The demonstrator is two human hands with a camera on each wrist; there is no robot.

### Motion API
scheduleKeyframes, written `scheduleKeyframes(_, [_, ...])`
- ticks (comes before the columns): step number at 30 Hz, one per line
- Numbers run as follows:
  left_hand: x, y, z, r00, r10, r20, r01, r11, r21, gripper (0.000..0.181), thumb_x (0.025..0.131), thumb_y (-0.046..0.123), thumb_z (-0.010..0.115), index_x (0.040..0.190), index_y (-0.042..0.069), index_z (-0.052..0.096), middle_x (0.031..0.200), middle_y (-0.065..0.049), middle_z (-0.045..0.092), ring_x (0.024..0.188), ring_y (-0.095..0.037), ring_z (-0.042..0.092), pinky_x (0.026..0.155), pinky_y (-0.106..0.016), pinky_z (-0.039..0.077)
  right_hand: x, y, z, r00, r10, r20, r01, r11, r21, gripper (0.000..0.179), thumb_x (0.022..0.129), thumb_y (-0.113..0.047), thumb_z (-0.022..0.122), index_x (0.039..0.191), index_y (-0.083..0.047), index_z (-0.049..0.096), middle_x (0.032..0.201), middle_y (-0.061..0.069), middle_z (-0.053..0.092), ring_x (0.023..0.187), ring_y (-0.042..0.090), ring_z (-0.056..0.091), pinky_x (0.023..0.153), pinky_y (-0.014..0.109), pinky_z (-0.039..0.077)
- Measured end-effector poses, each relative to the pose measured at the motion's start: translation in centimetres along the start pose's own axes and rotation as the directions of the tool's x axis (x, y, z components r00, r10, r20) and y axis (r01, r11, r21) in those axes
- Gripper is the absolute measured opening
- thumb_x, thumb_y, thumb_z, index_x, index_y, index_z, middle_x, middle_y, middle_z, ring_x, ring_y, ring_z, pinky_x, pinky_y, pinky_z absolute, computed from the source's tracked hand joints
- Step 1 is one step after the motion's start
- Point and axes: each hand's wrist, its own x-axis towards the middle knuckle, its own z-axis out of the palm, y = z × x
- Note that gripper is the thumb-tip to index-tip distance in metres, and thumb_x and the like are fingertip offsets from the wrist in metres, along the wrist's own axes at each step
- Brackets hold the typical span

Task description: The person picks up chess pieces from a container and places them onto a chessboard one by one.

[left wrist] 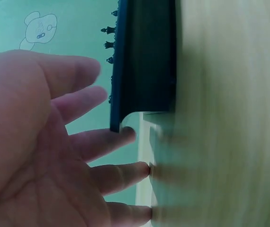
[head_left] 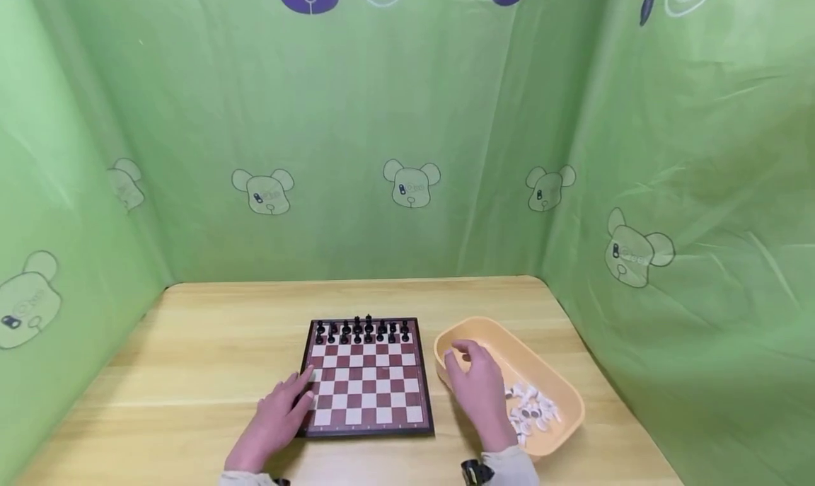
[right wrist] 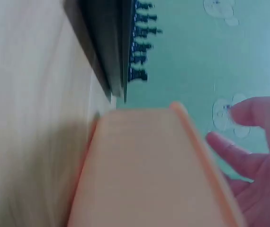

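Note:
A red-and-white chessboard [head_left: 367,385] lies on the table, with black chess pieces [head_left: 368,327] in two rows along its far side. My left hand [head_left: 275,417] rests at the board's left edge, its fingers spread and straight; the left wrist view shows the fingers around the corner of the board's dark side [left wrist: 147,56]. Over the near-left side of an orange plastic tray [head_left: 552,375] hovers my right hand [head_left: 480,390], thumb and fingers apart with nothing visible between them. White chess pieces [head_left: 535,409] lie heaped in the tray's near end, partly hidden by that hand.
The wooden table [head_left: 210,351] extends to both sides of the board. Green curtains [head_left: 356,231] printed with bear heads enclose it at the back, left and right. The tray's wall [right wrist: 144,165] stands up close to the board's right side.

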Motion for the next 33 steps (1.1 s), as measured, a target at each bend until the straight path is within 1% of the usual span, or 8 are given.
scheduleKeyframes(2, [0.1, 0.0, -0.3, 1.0, 0.007, -0.001, -0.007, 1.0, 0.002, 0.05, 0.108, 0.024, 0.052, 0.155, 0.009, 0.048, 0.154, -0.034, 0.042, 0.14, -0.064, 0.033, 0.11, -0.082, 0.023, 0.4, 0.3, -0.3, 1.0, 0.017, -0.024, -0.018, 0.999, -0.027, 0.032, 0.098, -0.024, 0.067, 0.121, -0.002, 0.071, 0.118, 0.019, 0.072, 0.108, 0.037, 0.067, 0.091, 0.055, 0.055])
scheduleKeyframes(5, [0.3, 0.1, -0.7, 1.0, 0.012, 0.001, -0.012, 1.0, 0.011, 0.047, 0.107, 0.023, 0.054, 0.152, 0.009, 0.052, 0.153, -0.032, 0.045, 0.14, -0.065, 0.032, 0.111, -0.08, 0.024, 0.8, 0.6, -0.9, 0.998, 0.047, -0.03, -0.048, 0.997, -0.058, 0.031, 0.097, -0.021, 0.066, 0.119, -0.001, 0.071, 0.116, 0.021, 0.072, 0.107, 0.039, 0.067, 0.09, 0.055, 0.054])
scheduleKeyframes(10, [0.7, 0.0, -1.1, 1.0, 0.019, -0.001, -0.019, 1.0, 0.019, 0.045, 0.106, 0.021, 0.055, 0.149, 0.008, 0.056, 0.153, -0.03, 0.046, 0.141, -0.064, 0.031, 0.111, -0.079, 0.026, 1.3, 0.8, -2.0, 0.995, 0.098, -0.002, -0.098, 0.991, -0.088, 0.034, 0.097, -0.021, 0.065, 0.123, 0.001, 0.07, 0.122, 0.025, 0.069, 0.112, 0.044, 0.064, 0.094, 0.058, 0.052])
scheduleKeyframes(18, [0.8, -0.1, -0.9, 1.0, 0.017, 0.005, -0.017, 0.999, 0.04, 0.043, 0.104, 0.016, 0.057, 0.145, 0.004, 0.059, 0.148, -0.028, 0.053, 0.14, -0.064, 0.033, 0.111, -0.079, 0.026, 1.3, 1.7, -2.5, 0.99, 0.135, 0.037, -0.124, 0.97, -0.207, 0.043, 0.093, -0.026, 0.068, 0.126, 0.002, 0.068, 0.121, 0.032, 0.066, 0.108, 0.055, 0.061, 0.088, 0.063, 0.05])
scheduleKeyframes(21, [0.6, 0.0, -0.8, 1.0, 0.015, 0.007, -0.016, 0.999, 0.034, 0.043, 0.104, 0.015, 0.056, 0.145, 0.004, 0.059, 0.147, -0.027, 0.054, 0.14, -0.064, 0.033, 0.111, -0.079, 0.026, 1.3, 2.2, -2.9, 0.985, 0.167, 0.05, -0.152, 0.963, -0.223, 0.046, 0.093, -0.027, 0.068, 0.129, 0.002, 0.066, 0.126, 0.034, 0.063, 0.112, 0.06, 0.057, 0.091, 0.066, 0.046])
scheduleKeyframes(23, [0.4, 0.0, -0.8, 1.0, 0.012, 0.007, -0.012, 1.0, 0.027, 0.043, 0.104, 0.015, 0.056, 0.146, 0.004, 0.058, 0.148, -0.027, 0.054, 0.141, -0.063, 0.032, 0.111, -0.079, 0.026, 1.2, 2.4, -3.1, 0.98, 0.192, 0.061, -0.174, 0.959, -0.222, 0.049, 0.094, -0.028, 0.068, 0.132, 0.003, 0.064, 0.129, 0.036, 0.06, 0.118, 0.062, 0.051, 0.096, 0.067, 0.042])
scheduleKeyframes(27, [0.2, 0.0, -0.6, 1.0, 0.008, 0.011, -0.008, 1.0, 0.013, 0.043, 0.104, 0.012, 0.055, 0.146, 0.004, 0.058, 0.148, -0.027, 0.053, 0.141, -0.063, 0.031, 0.112, -0.078, 0.025, 0.8, 3.0, -3.7, 0.969, 0.228, 0.093, -0.2, 0.95, -0.239, 0.054, 0.094, -0.03, 0.069, 0.136, 0.004, 0.06, 0.132, 0.037, 0.056, 0.123, 0.063, 0.043, 0.102, 0.069, 0.035])
scheduleKeyframes(33, [0.0, -0.1, -0.4, 1.0, -0.002, 0.021, 0.002, 1.0, 0.0, 0.043, 0.103, 0.009, 0.055, 0.146, 0.004, 0.058, 0.149, -0.026, 0.053, 0.142, -0.063, 0.03, 0.112, -0.078, 0.023, 0.6, 3.6, -4.1, 0.953, 0.26, 0.157, -0.209, 0.937, -0.28, 0.062, 0.091, -0.032, 0.073, 0.137, 0.007, 0.057, 0.13, 0.04, 0.054, 0.121, 0.063, 0.041, 0.098, 0.069, 0.039])
